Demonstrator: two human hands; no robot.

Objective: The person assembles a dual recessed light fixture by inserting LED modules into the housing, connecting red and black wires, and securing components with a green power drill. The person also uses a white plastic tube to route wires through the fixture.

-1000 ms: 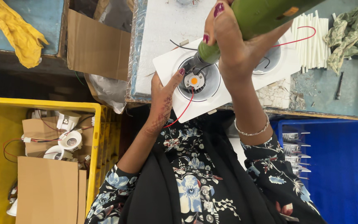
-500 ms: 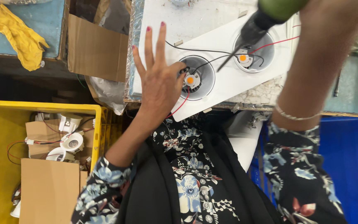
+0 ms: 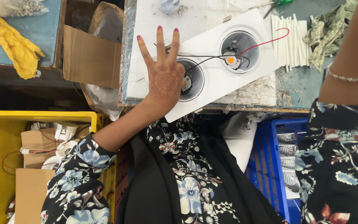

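White worktop [image 3: 154, 25], peeling, cluttered

The white twin-lamp plate [image 3: 224, 79] takes up the middle of the table [image 3: 299, 93], with black and red wires [image 3: 212, 58] looped across both round openings where a hand would snag. To its right the bundle of white tubes [image 3: 289, 39] and a crumpled rag [image 3: 326, 35] crowd the edge. Bare white surface lies open above the plate, beyond the spread left hand [image 3: 164, 81].
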